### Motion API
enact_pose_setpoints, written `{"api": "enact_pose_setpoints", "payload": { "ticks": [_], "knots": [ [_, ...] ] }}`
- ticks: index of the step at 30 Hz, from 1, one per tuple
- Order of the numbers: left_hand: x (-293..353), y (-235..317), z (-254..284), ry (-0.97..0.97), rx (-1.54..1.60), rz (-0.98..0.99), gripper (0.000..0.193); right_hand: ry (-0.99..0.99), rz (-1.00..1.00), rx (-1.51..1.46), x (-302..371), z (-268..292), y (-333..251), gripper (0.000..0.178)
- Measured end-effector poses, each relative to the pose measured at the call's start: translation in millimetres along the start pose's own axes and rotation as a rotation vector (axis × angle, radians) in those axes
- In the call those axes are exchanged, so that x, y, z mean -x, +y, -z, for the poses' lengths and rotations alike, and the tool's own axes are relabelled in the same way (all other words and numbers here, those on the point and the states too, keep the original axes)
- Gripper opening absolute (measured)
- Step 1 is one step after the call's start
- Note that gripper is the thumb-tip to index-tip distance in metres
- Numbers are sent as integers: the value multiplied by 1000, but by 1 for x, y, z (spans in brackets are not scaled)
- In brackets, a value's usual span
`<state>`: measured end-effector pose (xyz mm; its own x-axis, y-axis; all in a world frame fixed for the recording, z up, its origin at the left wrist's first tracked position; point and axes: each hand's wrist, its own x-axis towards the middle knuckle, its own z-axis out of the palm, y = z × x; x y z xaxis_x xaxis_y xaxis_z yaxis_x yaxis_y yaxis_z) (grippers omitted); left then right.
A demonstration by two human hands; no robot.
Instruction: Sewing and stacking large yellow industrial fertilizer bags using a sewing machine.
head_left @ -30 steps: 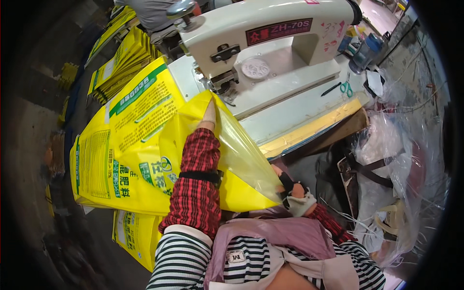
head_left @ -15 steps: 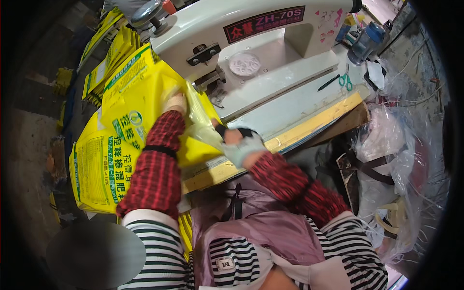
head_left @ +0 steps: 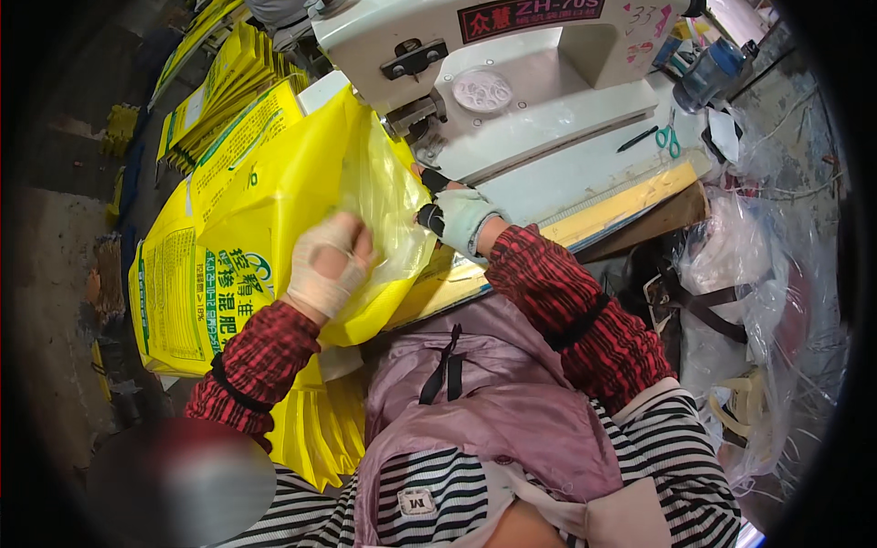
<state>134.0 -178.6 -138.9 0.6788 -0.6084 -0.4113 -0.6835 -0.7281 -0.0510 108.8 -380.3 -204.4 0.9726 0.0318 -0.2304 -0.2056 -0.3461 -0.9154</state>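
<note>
Since the earlier frame, the left hand [head_left: 329, 265] had been drawn away from the white machine [head_left: 512, 55] toward the body, and the mouth of the yellow bag [head_left: 306, 164] had been spread wider; the right hand [head_left: 464, 219] had been shifted only slightly. The bag was laid over the left end of the table, beside the machine's front, its near part hanging past the edge. The left fingers were curled into a loose fist against it, and the right fingers were bent and a little parted at its right edge; whether either hand gripped could not be told. The mouth was judged opened, with a clear liner [head_left: 395, 196] exposed, but no seam could be made out there. More bags were seen in a stack behind [head_left: 228, 87], whether finished or not being unclear. Rightward, open room was offered along the tabletop, bounded by the machine's raised base and the yellow front edge [head_left: 630, 196]; farther along, it was interrupted by a pen [head_left: 637, 139] and green scissors [head_left: 669, 142].
</note>
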Motion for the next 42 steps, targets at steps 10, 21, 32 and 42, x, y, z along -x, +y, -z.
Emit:
{"api": "enact_pose_setpoints", "payload": {
  "ticks": [10, 21, 32, 42],
  "knots": [
    [12, 14, 29, -197, 56, -383, 29, 37, -72, 214, 6, -18, 7, 62],
    [17, 90, 27, -236, -106, -705, 19, 20, 7, 532, 2, -49, 48, 79],
    [36, 73, 59, -112, -322, -675, 17, -16, -146, 472, -8, -76, 66, 53],
    [37, 86, 107, -240, -236, -761, 14, -67, -370, 457, 44, -20, -29, 65]
  ]
}}
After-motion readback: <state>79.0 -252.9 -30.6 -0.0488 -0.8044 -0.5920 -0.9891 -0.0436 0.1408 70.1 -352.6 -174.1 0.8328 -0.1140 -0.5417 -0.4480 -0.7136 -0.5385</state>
